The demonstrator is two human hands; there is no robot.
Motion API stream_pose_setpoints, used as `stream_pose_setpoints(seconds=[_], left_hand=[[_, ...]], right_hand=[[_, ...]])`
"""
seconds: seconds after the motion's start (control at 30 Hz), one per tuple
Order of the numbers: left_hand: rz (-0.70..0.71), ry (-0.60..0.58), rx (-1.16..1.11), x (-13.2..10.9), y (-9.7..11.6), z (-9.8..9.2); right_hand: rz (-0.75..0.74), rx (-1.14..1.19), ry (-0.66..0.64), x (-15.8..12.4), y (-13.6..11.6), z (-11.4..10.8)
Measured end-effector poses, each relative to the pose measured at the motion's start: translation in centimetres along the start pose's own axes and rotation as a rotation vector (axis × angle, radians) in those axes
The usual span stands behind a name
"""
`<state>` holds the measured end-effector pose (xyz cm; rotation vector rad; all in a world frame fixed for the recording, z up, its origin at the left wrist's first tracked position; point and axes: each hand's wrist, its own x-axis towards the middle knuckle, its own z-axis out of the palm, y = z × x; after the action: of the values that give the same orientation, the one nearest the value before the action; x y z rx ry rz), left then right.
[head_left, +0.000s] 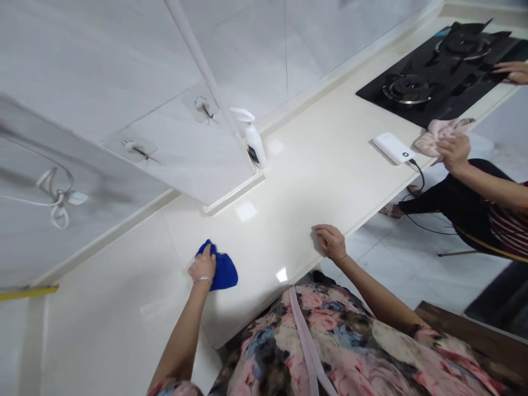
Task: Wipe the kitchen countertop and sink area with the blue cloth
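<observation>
My left hand (203, 265) presses a blue cloth (225, 272) onto the white countertop (284, 203), with the fingers over its upper left part. The cloth lies bunched and spreads out to the right of the hand. Near the counter's front edge, my right hand (330, 242) rests on the surface, its fingers loosely bent and holding nothing. A white spray bottle (256, 144) stands against the wall corner, beyond both hands.
At the right, another person's hand (456, 151) holds a pale pink cloth (439, 137) at the counter edge. A white power bank (394, 148) with a black cable lies beside it. A black gas stove (445, 71) is farther back. Hooks (202, 104) stick to the wall.
</observation>
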<state>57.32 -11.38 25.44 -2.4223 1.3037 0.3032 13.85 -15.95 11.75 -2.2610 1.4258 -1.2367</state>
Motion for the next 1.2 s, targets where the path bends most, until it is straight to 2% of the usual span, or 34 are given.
stream_pose_setpoints(seconds=[0.17,0.3,0.37,0.47,0.53,0.63,0.77,0.9,1.0,1.2], left_hand=[[0.290,0.017,-0.044,-2.1,10.0,1.3],[0.537,0.009,-0.086,-5.4,18.2,2.3],[0.668,-0.012,-0.098,-7.2,21.6,2.8],[0.873,-0.051,-0.124,-9.4,24.9,3.4],[0.936,-0.066,-0.132,-10.2,25.4,3.6],[1.015,-0.091,-0.136,-10.6,23.8,4.1],[1.146,-0.196,-0.111,-10.7,19.5,5.3],[1.099,-0.293,-0.143,-9.9,14.4,6.4],[0.987,-0.290,-0.144,-8.4,9.1,6.8],[0.634,-0.205,-0.092,-4.8,-4.9,7.2]], right_hand=[[0.017,-0.002,-0.024,0.0,0.3,0.0],[0.061,0.014,-0.050,-0.1,0.4,0.3],[0.077,0.001,-0.056,-0.1,0.5,0.5],[0.095,-0.039,-0.036,0.0,0.6,0.7],[0.095,-0.055,-0.022,0.0,0.7,0.8],[0.075,-0.064,-0.015,0.0,0.8,0.8],[0.069,-0.088,-0.002,-0.1,1.0,0.8],[0.106,-0.089,-0.021,-0.1,0.9,0.8],[0.117,-0.089,-0.024,-0.1,0.8,0.7],[0.123,-0.062,-0.027,-0.1,0.6,0.9]])
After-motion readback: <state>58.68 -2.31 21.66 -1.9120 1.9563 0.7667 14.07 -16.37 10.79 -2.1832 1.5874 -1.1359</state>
